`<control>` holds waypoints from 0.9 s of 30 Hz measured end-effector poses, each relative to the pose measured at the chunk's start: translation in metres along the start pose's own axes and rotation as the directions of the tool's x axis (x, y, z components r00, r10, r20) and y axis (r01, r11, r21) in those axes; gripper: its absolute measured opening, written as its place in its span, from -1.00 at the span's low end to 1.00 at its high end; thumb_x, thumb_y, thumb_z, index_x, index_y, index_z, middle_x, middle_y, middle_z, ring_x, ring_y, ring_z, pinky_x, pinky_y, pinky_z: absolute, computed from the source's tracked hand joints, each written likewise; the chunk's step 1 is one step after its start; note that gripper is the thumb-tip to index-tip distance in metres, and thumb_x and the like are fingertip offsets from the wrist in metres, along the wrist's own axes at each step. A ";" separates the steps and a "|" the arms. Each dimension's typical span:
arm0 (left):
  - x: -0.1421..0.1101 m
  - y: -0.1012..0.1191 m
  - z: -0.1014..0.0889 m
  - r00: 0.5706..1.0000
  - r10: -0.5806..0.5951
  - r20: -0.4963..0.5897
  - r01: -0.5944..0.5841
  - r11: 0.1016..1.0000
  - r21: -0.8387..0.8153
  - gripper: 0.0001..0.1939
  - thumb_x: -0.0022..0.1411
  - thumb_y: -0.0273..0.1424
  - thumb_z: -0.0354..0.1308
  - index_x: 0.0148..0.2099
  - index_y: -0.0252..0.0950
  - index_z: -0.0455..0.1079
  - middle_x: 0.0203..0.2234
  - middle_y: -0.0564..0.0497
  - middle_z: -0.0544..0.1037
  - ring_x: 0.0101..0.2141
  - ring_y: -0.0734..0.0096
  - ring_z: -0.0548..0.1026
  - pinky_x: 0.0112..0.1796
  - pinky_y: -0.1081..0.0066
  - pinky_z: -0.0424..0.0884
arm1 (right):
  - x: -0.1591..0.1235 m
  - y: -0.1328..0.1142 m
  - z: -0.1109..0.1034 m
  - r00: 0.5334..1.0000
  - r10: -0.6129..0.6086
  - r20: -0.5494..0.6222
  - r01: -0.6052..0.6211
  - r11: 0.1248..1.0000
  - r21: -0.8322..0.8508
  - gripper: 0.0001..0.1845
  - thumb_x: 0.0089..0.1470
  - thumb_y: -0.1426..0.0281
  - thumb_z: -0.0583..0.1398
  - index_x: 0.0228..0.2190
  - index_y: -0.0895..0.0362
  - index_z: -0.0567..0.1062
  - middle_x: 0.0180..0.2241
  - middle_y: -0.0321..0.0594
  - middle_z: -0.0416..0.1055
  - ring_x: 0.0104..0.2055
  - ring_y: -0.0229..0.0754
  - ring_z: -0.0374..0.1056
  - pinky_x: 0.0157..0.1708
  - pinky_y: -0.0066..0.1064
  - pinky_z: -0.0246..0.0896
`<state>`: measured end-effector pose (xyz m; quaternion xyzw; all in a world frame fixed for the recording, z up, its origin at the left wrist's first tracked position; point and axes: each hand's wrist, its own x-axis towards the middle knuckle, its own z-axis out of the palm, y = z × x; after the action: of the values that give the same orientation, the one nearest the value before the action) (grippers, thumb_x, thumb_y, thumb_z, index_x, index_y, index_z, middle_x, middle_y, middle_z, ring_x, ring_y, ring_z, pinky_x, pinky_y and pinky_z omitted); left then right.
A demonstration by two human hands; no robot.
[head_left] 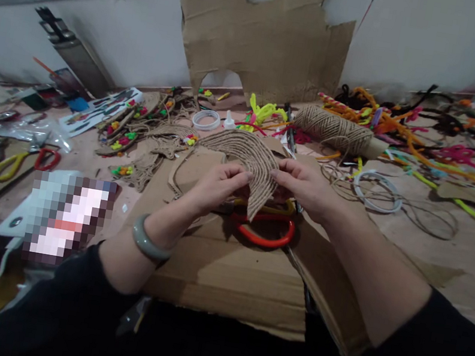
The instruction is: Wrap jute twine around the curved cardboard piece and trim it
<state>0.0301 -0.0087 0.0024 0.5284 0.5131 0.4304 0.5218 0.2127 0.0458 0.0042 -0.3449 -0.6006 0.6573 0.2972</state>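
Note:
Both my hands hold a curved, rainbow-shaped piece covered in rows of jute twine [248,156] above a sheet of cardboard [222,267] on my lap. My left hand [214,185], with a grey-green bangle at the wrist, pinches the piece's inner edge from the left. My right hand [304,184] grips its right side, fingers closed on it. Beneath the piece lie scissors with red and yellow handles [265,231]. A thin strand of twine trails off to the right.
A spool of jute twine [337,129] lies behind, next to a pile of coloured pipe cleaners [413,134]. Finished twine pieces with pom-poms [129,129] sit at left, with scissors [24,160], a white tape ring [206,119] and a tall cut cardboard sheet [266,31] against the wall.

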 end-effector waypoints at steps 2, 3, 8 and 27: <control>-0.001 0.001 0.000 0.999 -0.039 -0.007 0.039 0.999 -0.001 -0.57 0.13 -0.04 0.21 -0.48 -0.32 0.33 -0.63 0.08 0.44 -0.57 0.54 0.39 -0.47 0.50 0.31 | 0.000 -0.001 -0.002 0.999 -0.031 -0.014 0.031 0.999 -0.010 -0.87 0.06 0.36 0.25 -0.41 0.14 0.38 -0.57 -0.36 0.34 -0.59 -0.37 0.25 -0.60 -0.54 0.21; -0.001 0.001 0.000 0.998 -0.061 0.003 0.061 0.998 0.006 -0.55 0.14 -0.01 0.18 -0.48 -0.33 0.33 -0.63 0.07 0.44 -0.58 0.54 0.38 -0.49 0.50 0.30 | 0.000 0.000 -0.003 0.998 -0.055 -0.031 0.054 0.998 -0.016 -0.86 0.05 0.36 0.25 -0.42 0.13 0.38 -0.57 -0.36 0.34 -0.59 -0.37 0.25 -0.60 -0.54 0.21; -0.005 -0.001 0.000 0.981 -0.100 0.165 0.082 0.991 0.110 -0.58 0.10 -0.05 0.23 -0.48 -0.33 0.35 -0.65 0.07 0.42 -0.62 0.57 0.32 -0.56 0.51 0.18 | 0.001 0.002 -0.004 0.990 -0.112 -0.091 0.109 0.993 -0.040 -0.84 0.05 0.33 0.26 -0.44 0.13 0.40 -0.58 -0.37 0.32 -0.60 -0.37 0.22 -0.60 -0.52 0.18; -0.009 0.008 0.001 0.974 -0.145 0.173 0.114 0.978 0.175 -0.69 0.20 -0.24 0.17 -0.47 -0.36 0.38 -0.60 0.01 0.52 -0.64 0.63 0.33 -0.59 0.56 0.18 | 0.002 0.000 -0.005 0.980 -0.139 -0.142 0.137 0.990 -0.026 -0.75 0.00 0.25 0.30 -0.48 0.13 0.38 -0.60 -0.36 0.38 -0.60 -0.38 0.27 -0.59 -0.54 0.22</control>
<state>0.0309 -0.0170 0.0106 0.5727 0.5296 0.3007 0.5488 0.2160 0.0504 0.0041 -0.3513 -0.6053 0.6037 0.3817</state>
